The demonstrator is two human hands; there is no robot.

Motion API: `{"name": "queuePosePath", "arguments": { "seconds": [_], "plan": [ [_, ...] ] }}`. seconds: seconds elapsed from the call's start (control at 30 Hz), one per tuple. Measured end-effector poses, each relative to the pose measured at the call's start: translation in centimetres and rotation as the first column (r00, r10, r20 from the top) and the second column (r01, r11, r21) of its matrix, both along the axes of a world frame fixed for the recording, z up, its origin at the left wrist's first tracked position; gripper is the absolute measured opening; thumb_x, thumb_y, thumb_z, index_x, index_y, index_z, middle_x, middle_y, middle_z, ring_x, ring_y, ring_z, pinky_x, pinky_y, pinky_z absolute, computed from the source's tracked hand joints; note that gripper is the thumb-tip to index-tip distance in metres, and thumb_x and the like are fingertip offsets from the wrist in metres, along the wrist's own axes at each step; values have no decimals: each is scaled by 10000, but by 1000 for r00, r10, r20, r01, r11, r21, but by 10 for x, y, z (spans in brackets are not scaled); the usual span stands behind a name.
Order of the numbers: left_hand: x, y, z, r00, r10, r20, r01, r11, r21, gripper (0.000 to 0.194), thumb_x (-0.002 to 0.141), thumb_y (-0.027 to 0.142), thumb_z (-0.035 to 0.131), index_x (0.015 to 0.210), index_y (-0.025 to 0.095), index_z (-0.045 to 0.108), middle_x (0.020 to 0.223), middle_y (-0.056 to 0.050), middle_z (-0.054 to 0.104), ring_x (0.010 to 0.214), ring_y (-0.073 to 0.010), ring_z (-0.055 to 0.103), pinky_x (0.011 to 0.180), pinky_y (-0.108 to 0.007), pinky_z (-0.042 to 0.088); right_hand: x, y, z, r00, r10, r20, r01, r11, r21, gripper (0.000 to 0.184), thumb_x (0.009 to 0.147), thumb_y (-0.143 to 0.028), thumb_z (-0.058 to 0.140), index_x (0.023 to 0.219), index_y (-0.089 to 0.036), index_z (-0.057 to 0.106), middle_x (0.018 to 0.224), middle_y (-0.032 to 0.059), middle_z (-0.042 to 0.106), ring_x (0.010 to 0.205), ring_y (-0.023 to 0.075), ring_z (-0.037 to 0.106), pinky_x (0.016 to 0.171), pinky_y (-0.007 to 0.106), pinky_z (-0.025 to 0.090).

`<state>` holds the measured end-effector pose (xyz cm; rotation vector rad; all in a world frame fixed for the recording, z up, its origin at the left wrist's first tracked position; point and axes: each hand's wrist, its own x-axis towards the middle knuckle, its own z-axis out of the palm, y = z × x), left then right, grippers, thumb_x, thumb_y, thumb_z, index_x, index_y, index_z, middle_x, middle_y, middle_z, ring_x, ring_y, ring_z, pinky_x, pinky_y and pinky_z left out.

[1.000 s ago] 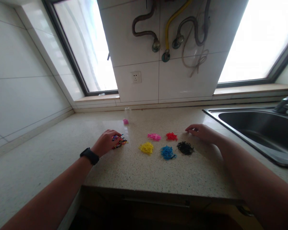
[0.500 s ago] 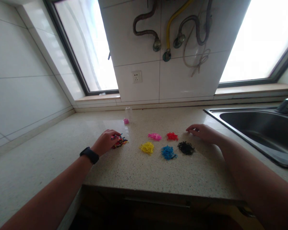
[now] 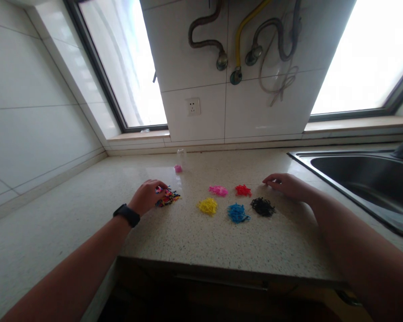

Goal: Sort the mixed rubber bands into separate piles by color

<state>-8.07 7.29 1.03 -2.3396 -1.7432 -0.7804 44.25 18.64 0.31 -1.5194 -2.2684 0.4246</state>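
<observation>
At the left of the counter my left hand (image 3: 149,194), with a dark watch on its wrist, bends over a mixed pile of small coloured rubber bands (image 3: 169,197). Its fingers close at the top of that pile and partly cover it. My right hand (image 3: 278,182) rests on the counter beyond the black bands, fingers curled and tips together; anything between them is too small to see. Between the hands lie separate heaps of pink (image 3: 218,191), red (image 3: 243,190), yellow (image 3: 207,206), blue (image 3: 238,213) and black rubber bands (image 3: 262,207).
A clear container (image 3: 181,156) with a pink part (image 3: 177,168) at its base stands behind the mixed pile. A steel sink (image 3: 356,172) is set into the counter (image 3: 201,241) on the right. Hoses, valves and a socket (image 3: 194,106) are on the tiled wall.
The view has shifted slightly, so everything appears a little further right. Both hands stay at the same places, and the heaps look unchanged.
</observation>
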Motion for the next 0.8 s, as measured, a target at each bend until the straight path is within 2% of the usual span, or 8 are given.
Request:
{"name": "queuePosePath", "arguments": {
  "seconds": [0.23,0.47,0.8],
  "plan": [
    [4,-3,5,1000,8,13,-8,1000,-8,149,876,327,644,950,215,710,942,-58,731,902,-240,650,847,-391,498,3,3,-4,1000,-17,-19,17,1000,0,325,837,-409,548,1010,-232,759,903,64,770,763,225,691,691,325,534],
    [1,-2,3,999,11,33,-11,1000,2,153,867,305,660,981,210,699,956,-59,722,897,-233,650,844,-386,502,0,0,0,1000,-28,-8,28,1000,-1,319,838,-386,544,1009,-230,764,926,74,765,815,240,702,745,341,535],
    [6,-4,4,996,-3,85,1,1000,16,205,858,284,654,1044,202,673,989,-61,720,875,-215,651,829,-375,520,4,5,-5,1000,-13,-18,13,1000,4,311,844,-400,548,1012,-243,758,953,73,768,834,245,703,761,354,540]
  ]
}}
